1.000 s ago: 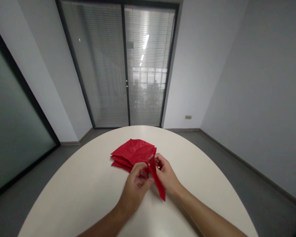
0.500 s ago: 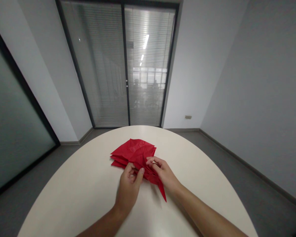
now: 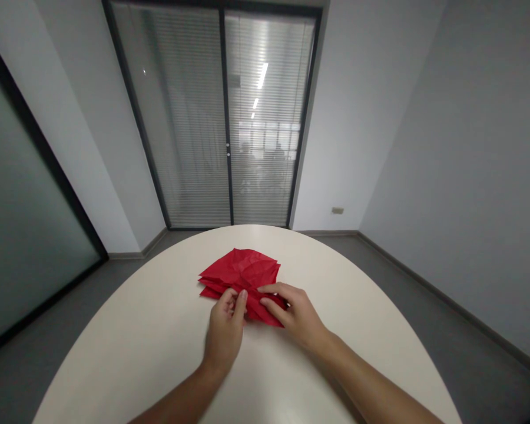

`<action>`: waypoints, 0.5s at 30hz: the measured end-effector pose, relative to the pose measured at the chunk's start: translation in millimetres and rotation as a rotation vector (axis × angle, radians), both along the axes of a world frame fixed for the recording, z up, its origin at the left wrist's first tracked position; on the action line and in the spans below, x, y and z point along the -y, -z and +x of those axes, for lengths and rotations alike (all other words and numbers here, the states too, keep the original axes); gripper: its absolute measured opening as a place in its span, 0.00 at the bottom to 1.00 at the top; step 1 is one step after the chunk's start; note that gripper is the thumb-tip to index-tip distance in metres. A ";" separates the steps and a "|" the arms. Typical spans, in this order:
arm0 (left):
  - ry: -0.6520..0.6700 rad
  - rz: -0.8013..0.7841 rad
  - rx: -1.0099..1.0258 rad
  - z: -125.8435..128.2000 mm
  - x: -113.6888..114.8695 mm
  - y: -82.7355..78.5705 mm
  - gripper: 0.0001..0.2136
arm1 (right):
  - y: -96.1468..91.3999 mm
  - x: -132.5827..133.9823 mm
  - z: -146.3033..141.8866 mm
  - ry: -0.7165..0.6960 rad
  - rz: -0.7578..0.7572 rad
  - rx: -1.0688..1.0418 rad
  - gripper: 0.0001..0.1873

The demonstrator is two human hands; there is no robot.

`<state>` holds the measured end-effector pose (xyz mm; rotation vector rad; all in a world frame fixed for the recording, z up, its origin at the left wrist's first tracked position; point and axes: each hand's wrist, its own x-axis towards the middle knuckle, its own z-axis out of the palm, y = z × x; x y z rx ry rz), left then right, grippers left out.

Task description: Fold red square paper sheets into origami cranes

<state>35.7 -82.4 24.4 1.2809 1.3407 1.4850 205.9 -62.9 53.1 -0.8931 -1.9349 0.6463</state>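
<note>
A creased red sheet (image 3: 247, 266), folded in several layers, lies on the round table; whether it is paper or thin cloth I cannot tell. Its layered edges show at the left and right. My left hand (image 3: 227, 327) is closed on the near edge, pinching a fold between thumb and fingers. On the near right part, my right hand (image 3: 298, 312) has its thumb and fingers closed around another fold. The fingers of both hands cover part of the near edge.
The pale round table (image 3: 150, 330) has its curved edge towards the door. Beyond it is a glass door (image 3: 185, 147) with blinds, beside white walls. A small socket plate (image 3: 337, 210) is low on the wall at the right. A frosted panel (image 3: 26, 206) stands at the left.
The pointed corner that hung down at the near right is now folded up out of sight. My right hand has moved slightly down and gripped the fold; my left hand shifted a little left.
</note>
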 end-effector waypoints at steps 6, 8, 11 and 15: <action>0.066 0.040 0.029 0.5 1.6 -2.1 0.17 | 0.4 -2.3 -2.8 0.074 -0.099 -0.109 0.09; 0.083 0.049 0.044 0.4 2.0 -3.1 0.16 | -2.2 -0.9 -3.9 0.059 -0.072 -0.101 0.09; 0.072 0.044 0.033 0.1 1.7 -3.8 0.16 | -4.2 0.4 -4.4 0.065 -0.031 -0.032 0.08; 0.082 0.041 0.003 -0.1 1.6 -3.1 0.17 | -2.6 -1.8 -3.5 0.127 -0.105 -0.010 0.11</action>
